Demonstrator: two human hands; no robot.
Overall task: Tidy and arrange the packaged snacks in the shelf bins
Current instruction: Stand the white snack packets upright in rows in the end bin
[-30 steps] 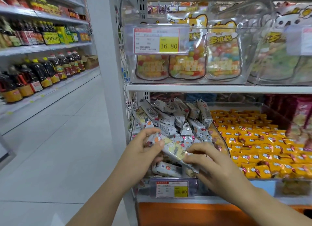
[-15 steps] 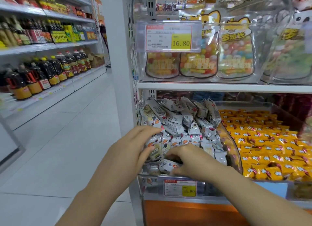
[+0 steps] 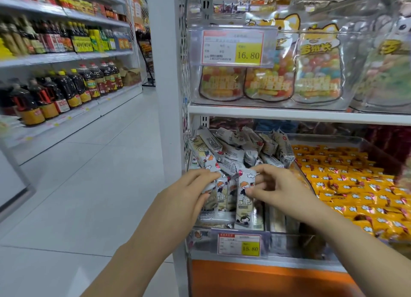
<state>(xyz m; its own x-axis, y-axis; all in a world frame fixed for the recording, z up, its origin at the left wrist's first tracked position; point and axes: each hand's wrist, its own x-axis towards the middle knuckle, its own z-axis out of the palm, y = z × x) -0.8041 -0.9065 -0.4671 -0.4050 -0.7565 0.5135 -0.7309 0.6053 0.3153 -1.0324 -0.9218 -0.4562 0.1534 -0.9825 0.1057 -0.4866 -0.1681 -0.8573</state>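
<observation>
1. Right hand (image 3: 280, 185) pinches the top of an upright packet (image 3: 243, 199); left hand (image 3: 186, 194) grips neighbouring packets (image 3: 219, 196), likely bracing the row.
2. Both sit mid-frame, at the front of the clear bin (image 3: 289, 241), faces outward for display.
3. Behind: jumbled pile (image 3: 233, 150), unsorted.

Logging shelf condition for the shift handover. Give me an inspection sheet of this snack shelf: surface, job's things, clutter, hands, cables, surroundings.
Surface: white shelf over the bins; price tag on the left bin front.
Job's things: grey-white snack packets heaped in the left bin, some upright in front; orange packets fill the right bin.
Clutter: nothing seen.
Hands: left hand grips some of those packets; right hand pinches an upright packet.
Cables: nothing seen.
Surroundings: candy bags above; bottles across the aisle.
</observation>
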